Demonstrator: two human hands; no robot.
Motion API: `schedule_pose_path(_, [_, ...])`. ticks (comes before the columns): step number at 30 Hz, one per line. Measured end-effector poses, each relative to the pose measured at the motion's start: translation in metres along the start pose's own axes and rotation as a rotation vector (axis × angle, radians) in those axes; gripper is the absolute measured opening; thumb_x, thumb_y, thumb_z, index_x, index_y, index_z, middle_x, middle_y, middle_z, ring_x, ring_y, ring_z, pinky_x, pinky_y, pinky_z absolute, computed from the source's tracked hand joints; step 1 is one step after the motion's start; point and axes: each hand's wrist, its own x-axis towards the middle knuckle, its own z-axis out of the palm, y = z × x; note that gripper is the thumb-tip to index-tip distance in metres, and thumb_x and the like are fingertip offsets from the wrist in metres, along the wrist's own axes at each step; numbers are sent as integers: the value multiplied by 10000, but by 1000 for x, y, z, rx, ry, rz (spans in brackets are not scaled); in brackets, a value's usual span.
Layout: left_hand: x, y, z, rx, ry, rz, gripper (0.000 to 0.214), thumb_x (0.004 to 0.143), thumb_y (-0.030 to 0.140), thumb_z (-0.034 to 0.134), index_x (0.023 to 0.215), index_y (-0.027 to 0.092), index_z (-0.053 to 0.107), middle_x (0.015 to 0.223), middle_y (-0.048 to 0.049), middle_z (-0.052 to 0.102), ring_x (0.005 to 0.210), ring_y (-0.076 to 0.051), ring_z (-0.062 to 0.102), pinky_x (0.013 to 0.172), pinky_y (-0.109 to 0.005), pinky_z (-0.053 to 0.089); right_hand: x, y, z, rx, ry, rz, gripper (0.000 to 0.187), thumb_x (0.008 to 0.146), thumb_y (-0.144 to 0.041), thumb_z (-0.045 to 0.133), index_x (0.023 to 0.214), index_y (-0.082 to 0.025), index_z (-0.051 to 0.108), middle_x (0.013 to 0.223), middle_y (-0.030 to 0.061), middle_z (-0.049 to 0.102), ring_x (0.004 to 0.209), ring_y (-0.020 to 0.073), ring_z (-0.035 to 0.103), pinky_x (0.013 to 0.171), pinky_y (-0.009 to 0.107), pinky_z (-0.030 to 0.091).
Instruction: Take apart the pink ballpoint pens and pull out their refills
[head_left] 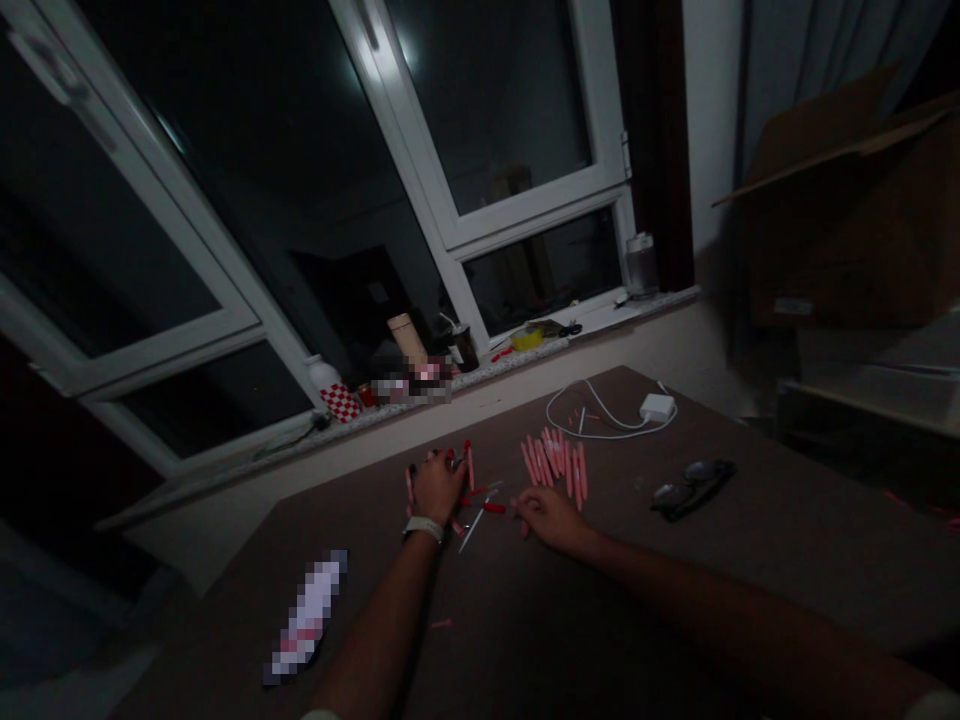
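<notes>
My left hand (437,488), with a pale band at the wrist, reaches over pink pens with red and dark ends at the table's middle. Its fingers bend down among them, and what they grip is hidden. A pink pen (471,468) with a red end lies just right of the thumb. My right hand (553,518) is closed in a pinch, with a short pink pen barrel (524,527) showing under its fingertips. Beyond it lies a row of pink pen barrels (555,455). Between the hands are a thin white rod (477,525) and a red piece (493,508).
Eyeglasses (691,487) and a white charger (657,407) with its cable lie to the right. A blurred-out flat object (309,620) is at the left; a small pink piece (442,624) lies near the front. Behind, a windowsill (480,375) holds bottles and yellow tape (526,340).
</notes>
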Motion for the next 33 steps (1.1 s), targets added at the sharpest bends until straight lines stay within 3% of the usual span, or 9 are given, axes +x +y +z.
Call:
schedule_pose_path(4, [-4,35,3,-47,-27,152,322,955,400,476,1049,172,683,1109,-121,696,1104,-241,604,950,-322,397,-4,-6,-2,-29,-4,-19,277,904,-343,526,760,-164,681,596,30,703,565,149,644,560,220,414])
schedule_pose_path(9, [-9,79,23,-107,-206,262,364,916,482,529,902,173,721,929,-98,737,896,-211,670,757,-277,440,-12,-15,-5,-198,-77,-116,244,892,-299,545,756,-169,701,608,31,709,585,159,649,556,228,383])
schedule_pose_path(13, [-7,98,31,-109,-322,260,303,877,397,558,870,157,742,886,-127,746,822,-216,691,677,-271,440,-13,-16,-5,-335,-98,-165,181,864,-266,583,784,-177,719,692,35,729,611,158,624,530,236,309])
schedule_pose_path(16, [-3,103,31,-87,-385,232,283,852,351,553,855,154,755,874,-138,749,807,-224,704,656,-267,452,-11,-14,-5,-340,-105,-191,201,876,-261,570,769,-173,716,695,36,722,599,148,598,534,240,295])
schedule_pose_path(26, [4,108,29,-48,-501,167,347,807,419,582,841,127,766,868,-164,744,823,-263,713,657,-286,486,-11,-13,-5,-340,-102,-203,178,860,-240,583,762,-170,713,665,31,698,589,144,578,531,239,286])
schedule_pose_path(33, [-1,95,5,-122,-472,142,406,825,476,559,686,134,729,694,-114,705,688,-227,672,602,-281,442,-11,-12,-7,-301,-106,-173,228,880,-273,570,725,-170,701,649,28,702,578,141,600,517,230,304])
